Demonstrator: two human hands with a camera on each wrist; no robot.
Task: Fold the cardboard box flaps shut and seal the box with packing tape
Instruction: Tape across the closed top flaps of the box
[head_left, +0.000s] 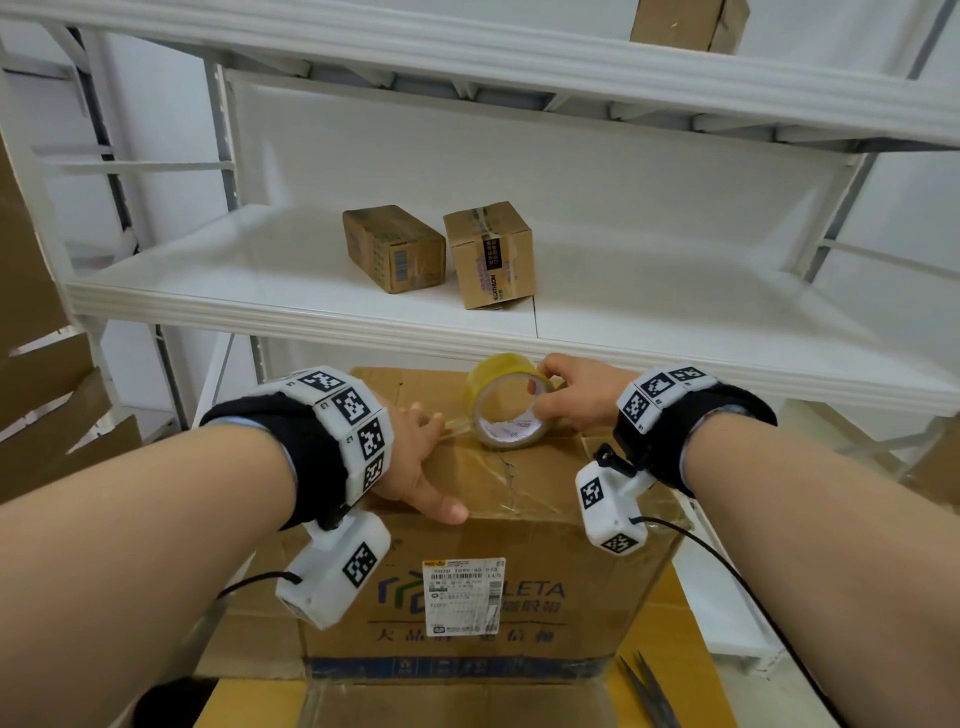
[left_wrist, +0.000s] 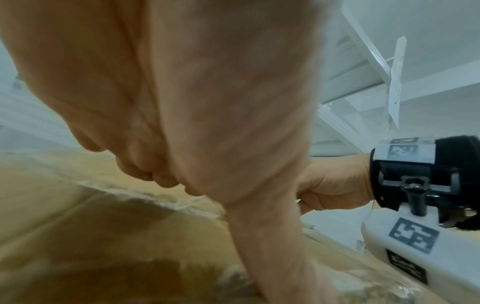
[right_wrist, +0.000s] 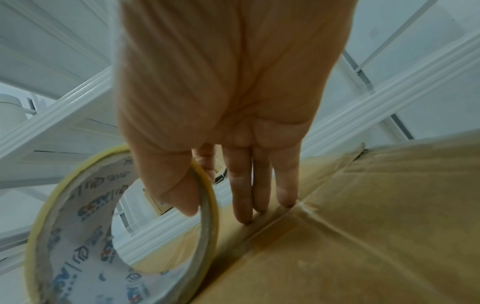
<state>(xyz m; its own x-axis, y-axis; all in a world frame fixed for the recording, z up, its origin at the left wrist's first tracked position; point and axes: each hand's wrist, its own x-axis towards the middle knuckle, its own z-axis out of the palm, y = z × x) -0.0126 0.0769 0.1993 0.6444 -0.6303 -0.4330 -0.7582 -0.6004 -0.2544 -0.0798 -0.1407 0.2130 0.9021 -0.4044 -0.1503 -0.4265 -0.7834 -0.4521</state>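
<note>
A brown cardboard box (head_left: 545, 483) with a shipping label stands in front of me, its top flaps folded shut. My left hand (head_left: 410, 462) lies flat on the top, fingers reaching to a strip of clear tape (head_left: 457, 423) and thumb at the front edge. My right hand (head_left: 582, 395) pinches the yellowish tape roll (head_left: 493, 374) standing on the box's far side. In the right wrist view the thumb is inside the tape roll (right_wrist: 85, 205), while the other fingertips (right_wrist: 244, 218) touch the box (right_wrist: 363, 226) at its seam. The left wrist view shows my left hand (left_wrist: 207, 102) on the box (left_wrist: 78, 226).
A white shelf edge (head_left: 311, 317) runs just above and behind the box, carrying two small sealed cartons (head_left: 392, 247) (head_left: 491, 254). Scissors (head_left: 649, 691) lie at the lower right. Flattened cardboard (head_left: 249, 644) lies under the box, and more leans at the left (head_left: 47, 405).
</note>
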